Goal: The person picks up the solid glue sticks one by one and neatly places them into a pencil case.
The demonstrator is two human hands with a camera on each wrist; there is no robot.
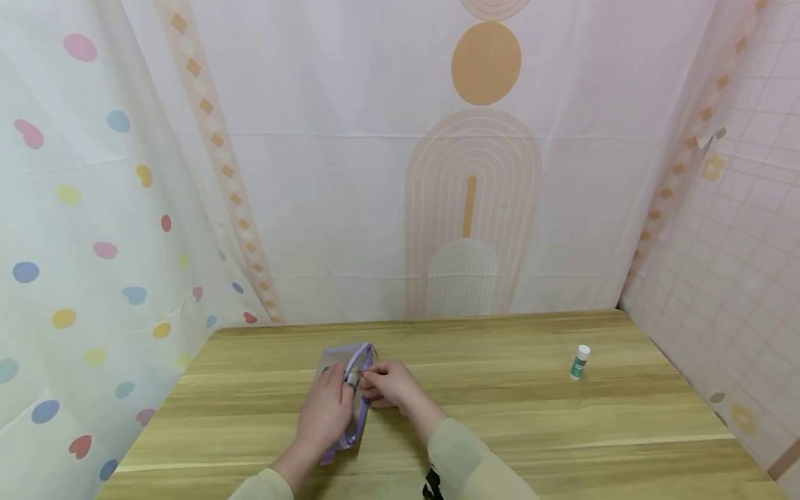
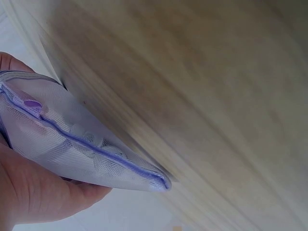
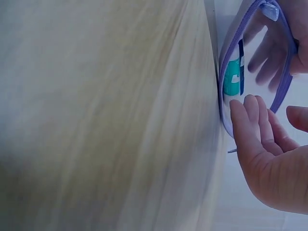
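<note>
My left hand (image 1: pixel 325 411) grips a mesh zip pouch (image 1: pixel 332 355) with purple trim, thumb on one side and fingers on the other. The pouch (image 3: pixel 239 23) gapes toward my right hand in the right wrist view. Inside it lies a green-and-white glue stick (image 3: pixel 232 79), with a narrow dark blue item (image 3: pixel 242 67) alongside. My right hand (image 1: pixel 392 389) is at the pouch's mouth, its fingertips (image 3: pixel 236 103) close below the glue stick and its thumb held apart. Through the mesh, pale shapes (image 2: pixel 91 139) show in the left wrist view.
Another glue stick (image 1: pixel 580 362), green with a white cap, stands toward the right of the wooden table (image 1: pixel 500 410). Patterned curtains (image 1: pixel 337 208) enclose the back and both sides. A black strap (image 1: pixel 431 484) shows by the right sleeve.
</note>
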